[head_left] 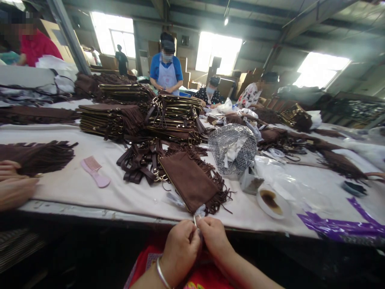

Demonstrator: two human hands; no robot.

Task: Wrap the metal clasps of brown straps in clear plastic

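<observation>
At the table's front edge my left hand [182, 251], with a silver bangle on its wrist, is closed in a pinch. My right hand [216, 237] is closed right beside it, fingertips meeting the left ones. Between them shows a small pale, ring-like piece, too small to name. Just beyond the fingertips lies a brown fringed pouch [191, 178] on the white cloth, with a bit of clear plastic [200, 210] at its near corner. Dark straps with gold clasps [140, 162] lie to the pouch's left.
Stacked brown pouches [173, 116] stand behind. A pink comb [95, 172] lies left, near another person's hands [18, 188]. To the right are silver bubble wrap [233, 148], a tape roll [273, 202] and purple plastic [339, 224]. People work across the table.
</observation>
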